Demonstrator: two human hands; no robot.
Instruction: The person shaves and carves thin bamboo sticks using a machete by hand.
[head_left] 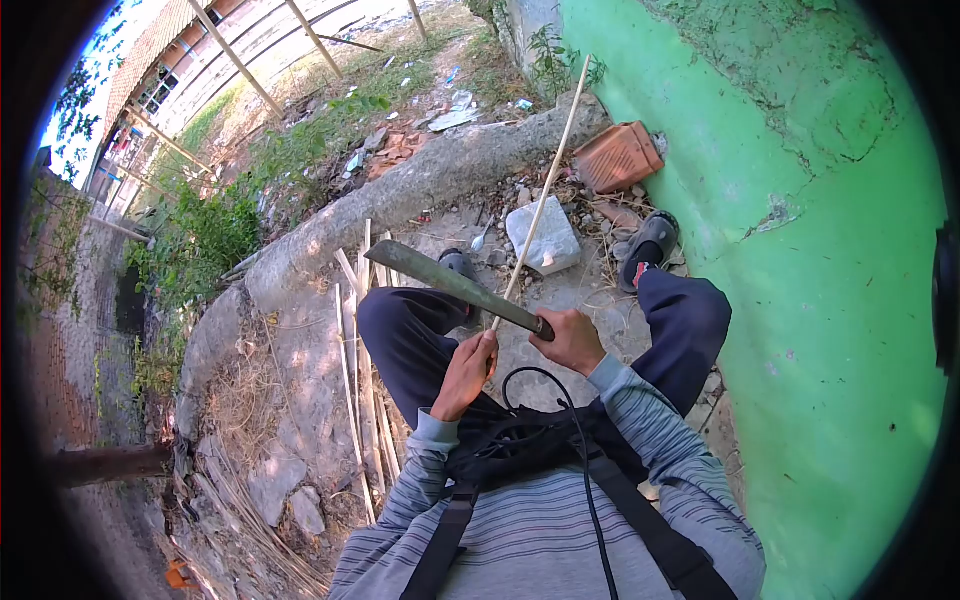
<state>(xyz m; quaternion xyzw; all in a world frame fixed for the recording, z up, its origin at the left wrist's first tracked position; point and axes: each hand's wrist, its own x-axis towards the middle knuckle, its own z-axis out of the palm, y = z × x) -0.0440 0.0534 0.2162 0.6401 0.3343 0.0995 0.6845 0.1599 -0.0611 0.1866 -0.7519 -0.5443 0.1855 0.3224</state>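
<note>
My right hand (568,342) is wrapped round the handle of a machete (450,283), whose broad dark blade points up and to the left. In my left hand (466,375) is the near end of a long pale bamboo strip (548,190), gripped between thumb and fingers. The strip runs away from me, up toward the green wall, and passes behind the blade. Whether the blade touches the strip I cannot tell. Both hands are close together in front of my lap, between my bent knees.
Several split bamboo strips (362,390) lie on the ground left of my leg. A whitish block (543,235) and an orange hollow brick (618,157) are ahead. A green wall (830,330) rises on the right; a low concrete edge (400,185) curves around the left. A black cable (590,470) hangs down my front.
</note>
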